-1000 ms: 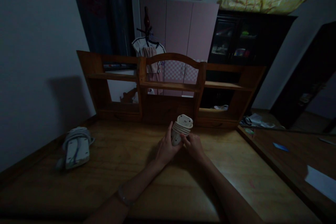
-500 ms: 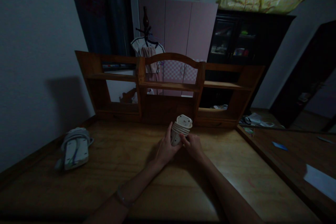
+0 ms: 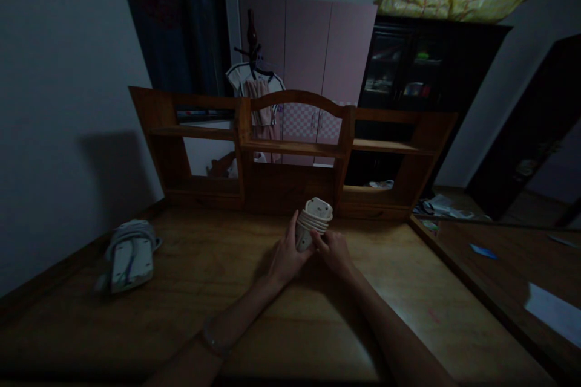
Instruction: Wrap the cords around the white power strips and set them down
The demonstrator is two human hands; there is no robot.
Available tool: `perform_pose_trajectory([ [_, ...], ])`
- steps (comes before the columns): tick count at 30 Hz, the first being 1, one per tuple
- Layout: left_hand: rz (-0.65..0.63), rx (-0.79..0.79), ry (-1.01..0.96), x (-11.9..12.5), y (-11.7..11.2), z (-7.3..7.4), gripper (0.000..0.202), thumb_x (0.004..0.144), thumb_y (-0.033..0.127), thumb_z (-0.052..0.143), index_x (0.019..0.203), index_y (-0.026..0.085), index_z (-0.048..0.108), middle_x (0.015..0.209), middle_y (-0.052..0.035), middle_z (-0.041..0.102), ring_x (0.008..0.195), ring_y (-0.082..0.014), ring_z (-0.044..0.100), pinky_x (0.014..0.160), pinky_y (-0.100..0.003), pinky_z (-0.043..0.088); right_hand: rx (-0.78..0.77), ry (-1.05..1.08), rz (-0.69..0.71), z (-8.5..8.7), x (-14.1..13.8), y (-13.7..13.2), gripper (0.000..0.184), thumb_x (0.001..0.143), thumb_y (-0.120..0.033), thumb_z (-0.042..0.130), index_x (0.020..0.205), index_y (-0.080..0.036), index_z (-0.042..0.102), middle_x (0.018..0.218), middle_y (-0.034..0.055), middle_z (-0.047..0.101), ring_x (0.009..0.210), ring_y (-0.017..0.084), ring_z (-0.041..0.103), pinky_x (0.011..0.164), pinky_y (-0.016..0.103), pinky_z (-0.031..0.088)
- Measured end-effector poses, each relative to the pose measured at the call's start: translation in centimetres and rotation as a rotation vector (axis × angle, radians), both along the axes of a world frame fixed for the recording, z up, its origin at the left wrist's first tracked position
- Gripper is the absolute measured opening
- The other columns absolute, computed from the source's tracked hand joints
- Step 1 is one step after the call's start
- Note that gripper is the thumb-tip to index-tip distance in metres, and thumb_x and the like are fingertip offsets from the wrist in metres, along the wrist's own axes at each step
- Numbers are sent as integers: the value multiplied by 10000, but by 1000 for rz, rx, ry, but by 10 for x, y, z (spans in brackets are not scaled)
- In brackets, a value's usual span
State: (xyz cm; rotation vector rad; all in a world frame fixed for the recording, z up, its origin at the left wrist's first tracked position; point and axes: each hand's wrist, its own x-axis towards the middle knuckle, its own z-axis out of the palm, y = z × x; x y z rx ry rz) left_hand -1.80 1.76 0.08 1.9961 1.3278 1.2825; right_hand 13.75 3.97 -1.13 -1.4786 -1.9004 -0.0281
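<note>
A white power strip point(image 3: 303, 241) with its cord point(image 3: 313, 223) wound several turns around it is held above the desk, one end tilted up and away from me. My left hand point(image 3: 287, 257) grips it from the left and below, thumb along its side. On the right, my right hand point(image 3: 334, 250) is closed, with its fingertips pressed at the lower turns of the cord. What lies under the right fingers is hidden. A second white power strip point(image 3: 131, 264), wrapped in a grey-looking cord, lies at the left of the desk.
The wooden desk point(image 3: 204, 266) carries a low shelf unit point(image 3: 295, 149) along its back edge. A wall point(image 3: 68, 163) borders the left side. Beyond the right rim, a lower brown surface holds a white paper sheet point(image 3: 554, 316) and a small blue card point(image 3: 483, 251).
</note>
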Motion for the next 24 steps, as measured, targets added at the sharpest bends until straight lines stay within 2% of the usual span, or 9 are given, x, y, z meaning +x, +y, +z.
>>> perform_pose_trajectory([
  [6,11,-5,-11,0,0,0,827,763,461,615,1436,267,175,1340,-99,488,1150,-257,535,894,-355,443,-11,16,0,1,0,0,612,892,-600,336,593,-149,623,559,68,612,486,129,501,504,257,222],
  [12,12,1,-9,0,0,0,832,767,435,615,1441,248,163,1334,-110,493,1153,-250,533,898,-350,440,-50,106,88,2,0,1,575,878,-590,373,625,-144,632,567,50,607,496,123,505,490,235,237],
  [20,48,55,19,-1,1,4,823,764,406,619,1437,258,169,1358,-95,467,1187,-249,503,940,-360,416,-142,377,245,5,-4,-3,488,861,-548,432,799,-120,657,692,40,636,614,140,544,536,208,346],
  [24,34,108,27,-4,1,6,817,765,416,618,1434,273,170,1384,-80,437,1203,-247,488,948,-367,418,-166,450,231,8,-5,-4,461,801,-552,522,814,-109,652,687,28,620,598,135,516,521,208,354],
])
